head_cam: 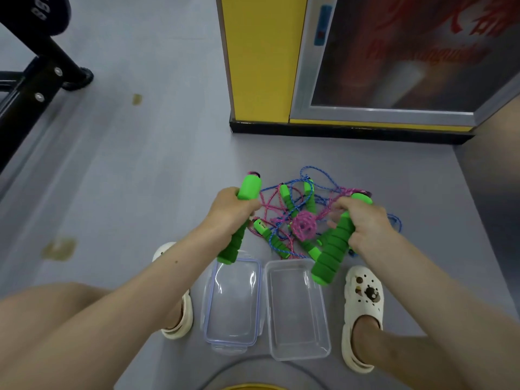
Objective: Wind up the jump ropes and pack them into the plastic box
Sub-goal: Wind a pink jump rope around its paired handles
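Gripping green foam handles, left hand and right hand each clenched round one, probably to pull one rope free of the tangle of jump ropes on the floor just beyond the fingers; plastic box open, unfilled, nearer than the fingers, lid beside it.

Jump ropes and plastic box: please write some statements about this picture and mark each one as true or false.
1. The left hand grips a green handle. True.
2. The plastic box already holds a rope. False: nothing lies in it.
3. The lid lies on the floor beside the box. True.
4. The right hand holds nothing. False: it grips a second green handle.
5. The ropes on the floor are neatly wound. False: they lie tangled.
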Motion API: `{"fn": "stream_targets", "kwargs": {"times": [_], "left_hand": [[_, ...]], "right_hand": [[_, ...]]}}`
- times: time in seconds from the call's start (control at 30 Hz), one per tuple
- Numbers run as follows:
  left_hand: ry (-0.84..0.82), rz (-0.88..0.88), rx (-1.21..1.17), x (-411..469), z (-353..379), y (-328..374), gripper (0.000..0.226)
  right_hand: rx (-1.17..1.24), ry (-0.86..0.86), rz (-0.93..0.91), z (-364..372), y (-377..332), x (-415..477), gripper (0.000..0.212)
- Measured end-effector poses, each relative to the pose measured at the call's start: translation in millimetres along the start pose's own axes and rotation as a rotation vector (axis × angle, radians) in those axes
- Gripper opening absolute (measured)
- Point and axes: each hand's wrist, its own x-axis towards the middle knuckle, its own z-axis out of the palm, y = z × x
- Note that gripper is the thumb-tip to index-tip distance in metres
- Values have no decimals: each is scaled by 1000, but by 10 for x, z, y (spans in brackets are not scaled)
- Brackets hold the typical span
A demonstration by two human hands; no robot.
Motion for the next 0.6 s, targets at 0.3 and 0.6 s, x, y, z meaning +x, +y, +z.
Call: {"fn": "stream_targets", "kwargs": {"times": [0.3, 0.6], "left_hand": [[-10, 85, 77, -97, 20, -4, 19], [-250, 73, -167, -350, 366, 34, 11]], "right_hand": [[-228, -215, -217, 7, -71, -154, 31], [105, -578, 135, 156, 32, -217, 22]]}}
